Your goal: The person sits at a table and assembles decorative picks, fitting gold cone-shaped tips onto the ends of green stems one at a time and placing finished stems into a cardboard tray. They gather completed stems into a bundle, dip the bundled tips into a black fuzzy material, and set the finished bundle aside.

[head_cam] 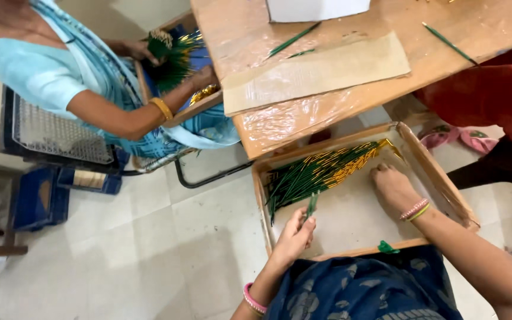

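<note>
Sticks [321,173] in tray [440,172] under table [339,112]

The white box [317,9] at twelve o'clock is cut off by the top edge. The co-worker's far hand [134,48] is half buried behind green sticks [173,56]. At the right hand [393,185], fingertips vanish under the green-and-gold pile [321,172]; individual sticks blur together.

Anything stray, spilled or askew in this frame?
Mostly orderly. A few green sticks lie loose on the plastic-wrapped table, apart from the pile in the cardboard tray. The left hand holds a few sticks; the right hand rests in the tray.
</note>
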